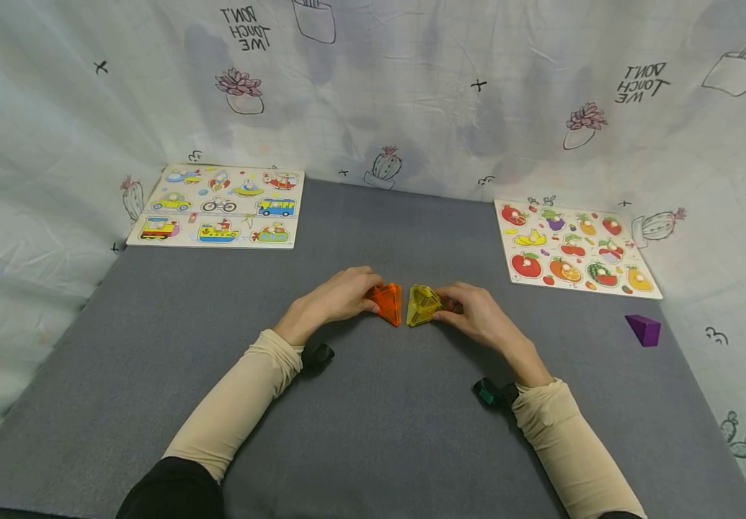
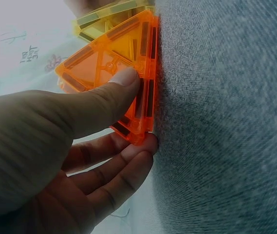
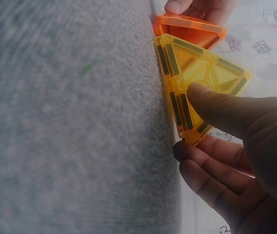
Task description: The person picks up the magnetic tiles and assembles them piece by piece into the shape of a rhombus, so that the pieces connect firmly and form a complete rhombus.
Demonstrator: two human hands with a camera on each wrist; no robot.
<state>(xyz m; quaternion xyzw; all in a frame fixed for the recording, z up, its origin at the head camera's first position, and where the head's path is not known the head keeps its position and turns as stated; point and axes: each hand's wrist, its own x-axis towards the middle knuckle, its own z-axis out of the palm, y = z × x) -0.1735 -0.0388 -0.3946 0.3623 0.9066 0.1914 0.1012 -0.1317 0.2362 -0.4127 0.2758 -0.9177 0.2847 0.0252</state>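
Observation:
An orange pyramid of see-through triangular magnetic tiles (image 1: 388, 303) stands on the grey table. My left hand (image 1: 344, 294) pinches its outer side, and the thumb lies flat on one tile in the left wrist view. Close beside it is a matching yellow pyramid of magnetic tiles (image 1: 422, 305). That one is held by my right hand (image 1: 473, 311), whose thumb presses a tile (image 3: 207, 73) while the other fingers curl behind. From the head, a narrow gap shows between the two pyramids. The dark strips along the tile edges are plain in both wrist views.
At the back left lies a vehicle picture board (image 1: 220, 207); a fruit picture board (image 1: 574, 249) lies at the right. Near the table's right edge sits a purple wedge-shaped block (image 1: 644, 331). A patterned white curtain (image 1: 411, 94) hangs behind the grey table (image 1: 385, 432).

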